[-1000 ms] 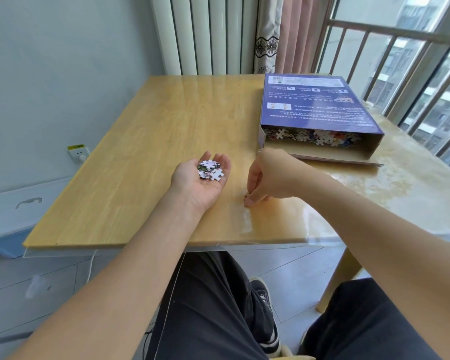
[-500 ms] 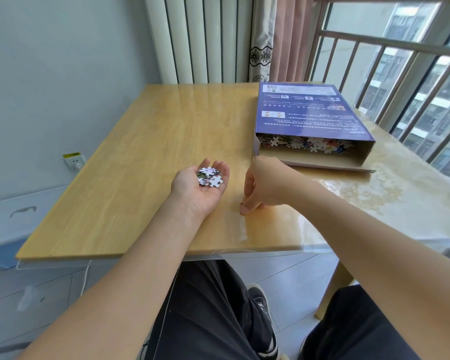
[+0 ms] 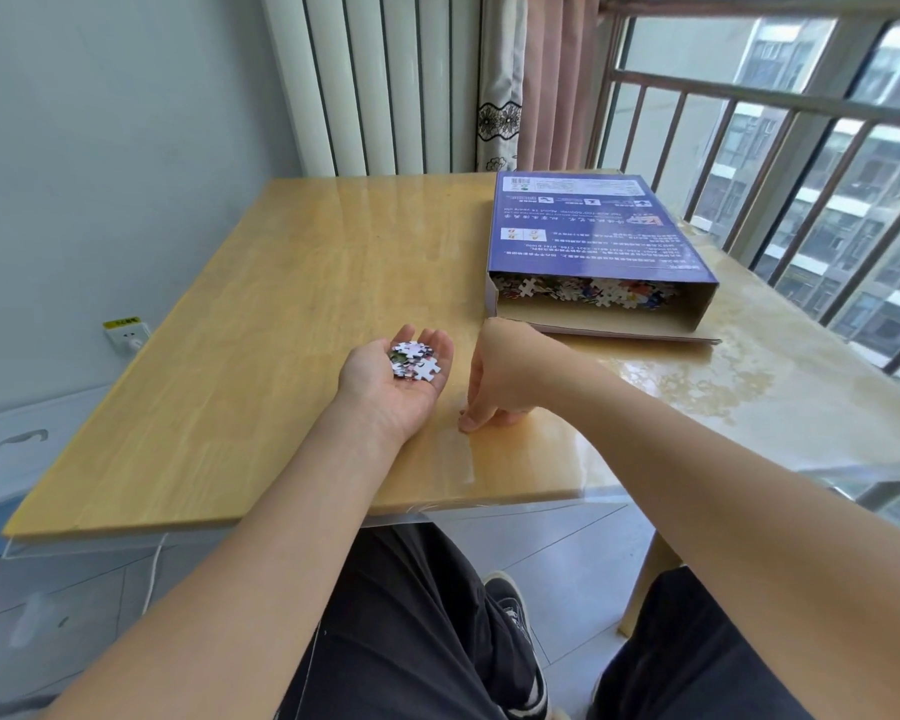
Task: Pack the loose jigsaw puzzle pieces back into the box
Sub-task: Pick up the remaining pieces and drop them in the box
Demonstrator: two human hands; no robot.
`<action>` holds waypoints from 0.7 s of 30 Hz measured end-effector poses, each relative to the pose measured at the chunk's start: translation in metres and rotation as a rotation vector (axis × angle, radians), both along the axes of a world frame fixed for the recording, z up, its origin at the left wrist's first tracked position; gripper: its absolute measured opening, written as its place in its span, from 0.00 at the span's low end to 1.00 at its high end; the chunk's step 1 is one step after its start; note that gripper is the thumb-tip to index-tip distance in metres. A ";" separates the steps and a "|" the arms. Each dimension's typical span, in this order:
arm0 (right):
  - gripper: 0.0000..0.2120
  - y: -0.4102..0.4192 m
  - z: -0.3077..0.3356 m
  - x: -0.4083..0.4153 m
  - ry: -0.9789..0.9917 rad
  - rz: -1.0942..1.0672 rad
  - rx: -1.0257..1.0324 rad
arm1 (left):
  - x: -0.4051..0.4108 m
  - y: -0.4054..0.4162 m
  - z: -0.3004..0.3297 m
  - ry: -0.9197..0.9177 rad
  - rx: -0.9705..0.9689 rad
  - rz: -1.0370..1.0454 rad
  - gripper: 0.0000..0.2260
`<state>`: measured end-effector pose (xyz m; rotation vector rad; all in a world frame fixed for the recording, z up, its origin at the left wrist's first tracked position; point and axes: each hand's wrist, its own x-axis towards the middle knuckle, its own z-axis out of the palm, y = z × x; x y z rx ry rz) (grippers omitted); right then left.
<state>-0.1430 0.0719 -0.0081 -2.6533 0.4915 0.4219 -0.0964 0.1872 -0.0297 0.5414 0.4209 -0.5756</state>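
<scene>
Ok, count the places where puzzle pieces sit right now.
2: a small pile on the left hand's palm, and a heap inside the open box. The right hand may hide more.

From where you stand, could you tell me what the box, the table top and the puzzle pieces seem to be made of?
The box looks like cardboard: glossy blue print outside, plain brown inside at its open end. The table top looks like light wood with visible grain, under what seems a clear glossy cover, judging by the reflections and transparent edge. The puzzle pieces in the left hand look like thin printed card, though that is hard to confirm.
</scene>
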 end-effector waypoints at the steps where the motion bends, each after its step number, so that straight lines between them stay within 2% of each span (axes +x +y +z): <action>1: 0.23 0.000 0.000 0.000 -0.024 -0.012 -0.001 | -0.001 -0.001 0.000 -0.001 0.000 -0.005 0.15; 5: 0.25 0.001 0.000 -0.002 -0.061 -0.032 -0.008 | -0.002 0.000 0.000 -0.012 0.000 -0.011 0.15; 16: 0.21 0.000 -0.001 0.002 0.007 0.040 0.007 | 0.000 0.006 0.000 -0.006 -0.017 0.006 0.16; 21: 0.12 -0.002 -0.002 -0.006 -0.114 0.112 -0.012 | 0.001 0.010 -0.004 -0.003 -0.023 0.006 0.15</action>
